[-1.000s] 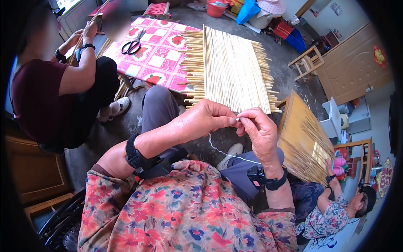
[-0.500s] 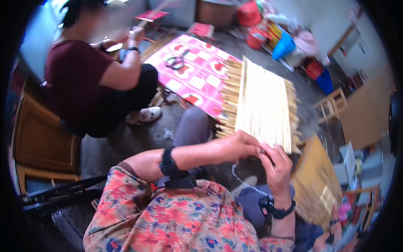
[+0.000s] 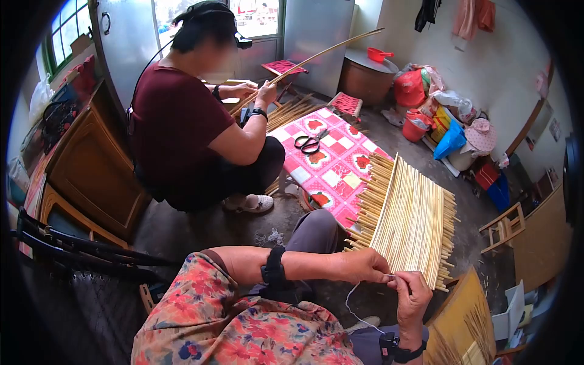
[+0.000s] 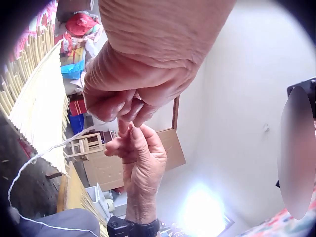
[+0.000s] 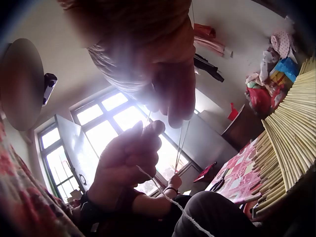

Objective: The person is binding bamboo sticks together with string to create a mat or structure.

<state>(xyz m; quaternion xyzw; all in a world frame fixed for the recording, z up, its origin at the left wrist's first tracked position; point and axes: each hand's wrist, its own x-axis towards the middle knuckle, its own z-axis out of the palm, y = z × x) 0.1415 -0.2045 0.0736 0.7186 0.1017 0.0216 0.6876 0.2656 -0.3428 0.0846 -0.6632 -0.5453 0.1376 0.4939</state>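
In front of the lap, my left hand (image 3: 359, 266) pinches a thin white string (image 3: 350, 302) between thumb and curled fingers. Close beside it my right hand (image 3: 415, 297) pinches the same string, with a short length of it between the fingertips of both hands. The string's slack loops down from the left hand over the lap toward the right wrist, as the string (image 4: 49, 148) also shows in the left wrist view. Just beyond the hands lies a mat of pale stalks (image 3: 410, 213) in a flat row, uneven ends sticking out on both sides.
The mat lies partly over a low table with a pink patterned cloth (image 3: 298, 163), which bears black-handled scissors (image 3: 310, 143). A person in a maroon top (image 3: 182, 115) sits left, handling long stalks. A wooden board (image 3: 456, 322) with thin stalks stands right.
The head view has swung left, bringing the seated person and window into fuller view and the hands lower right. Both hands stay together on the string, fingertips now slightly farther apart.
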